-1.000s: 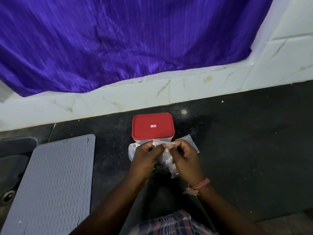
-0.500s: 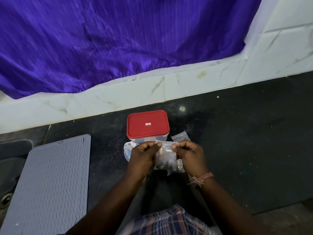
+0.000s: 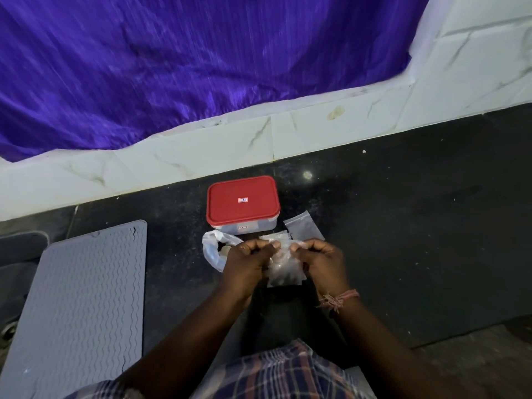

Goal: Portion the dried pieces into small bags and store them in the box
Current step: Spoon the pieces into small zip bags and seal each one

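A clear box with a shut red lid (image 3: 243, 201) stands on the black counter (image 3: 403, 226). Just in front of it, my left hand (image 3: 249, 262) and my right hand (image 3: 319, 262) pinch the top edge of a small clear bag (image 3: 283, 269) from both sides. The bag hangs between them, blurred, with dark dried pieces inside. A larger crumpled clear bag (image 3: 214, 249) lies to the left of my left hand, partly hidden by it. An empty small bag (image 3: 303, 227) lies flat to the right of the box.
A grey ribbed mat (image 3: 83, 298) covers the counter at the left, beside a sink edge (image 3: 17, 254). A white tiled ledge (image 3: 201, 151) and purple cloth (image 3: 201, 59) rise behind the box.
Both hands keep pinching the small bag's top edge; my fingers have shifted along it. The view has moved slightly, showing the flat bag at the right more fully.
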`<act>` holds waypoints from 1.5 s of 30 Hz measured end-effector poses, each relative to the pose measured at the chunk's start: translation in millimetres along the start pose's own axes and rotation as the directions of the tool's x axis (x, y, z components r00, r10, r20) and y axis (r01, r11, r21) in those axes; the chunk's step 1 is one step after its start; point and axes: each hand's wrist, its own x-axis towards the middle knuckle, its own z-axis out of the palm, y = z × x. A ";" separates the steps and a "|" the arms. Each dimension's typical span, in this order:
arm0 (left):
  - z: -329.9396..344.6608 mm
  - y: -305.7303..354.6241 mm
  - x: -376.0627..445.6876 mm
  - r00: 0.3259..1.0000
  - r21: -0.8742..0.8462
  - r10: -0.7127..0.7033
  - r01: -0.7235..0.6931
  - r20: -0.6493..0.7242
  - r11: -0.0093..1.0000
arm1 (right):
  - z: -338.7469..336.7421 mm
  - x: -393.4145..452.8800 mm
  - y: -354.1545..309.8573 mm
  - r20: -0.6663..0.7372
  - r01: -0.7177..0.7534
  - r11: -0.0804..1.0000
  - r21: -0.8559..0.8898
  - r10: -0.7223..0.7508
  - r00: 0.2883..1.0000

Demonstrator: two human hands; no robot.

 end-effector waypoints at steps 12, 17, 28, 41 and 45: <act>35.9 -52.0 7.1 0.962 -0.073 -0.269 0.266 -0.049 0.961 | -57.3 3.2 48.7 -0.096 -0.172 0.962 -0.210 0.155 0.983; 47.7 -52.7 10.4 0.945 0.044 -0.321 0.324 -0.058 0.945 | -64.4 29.3 41.3 -0.179 -0.075 0.928 -0.365 0.009 0.984; 60.5 -47.7 22.2 0.953 0.117 -0.234 0.259 -0.192 0.959 | -49.6 62.0 34.1 0.015 0.137 0.491 -0.860 -0.245 0.969; 62.6 -27.6 30.6 0.950 0.062 -0.266 0.278 -0.161 0.958 | -7.8 108.4 8.0 -0.083 -0.033 0.275 -0.961 -0.176 0.981; 57.8 -20.3 27.3 0.956 0.033 -0.271 0.276 -0.116 0.960 | -0.8 119.3 -2.3 -0.178 -0.152 0.378 -0.913 -0.037 0.983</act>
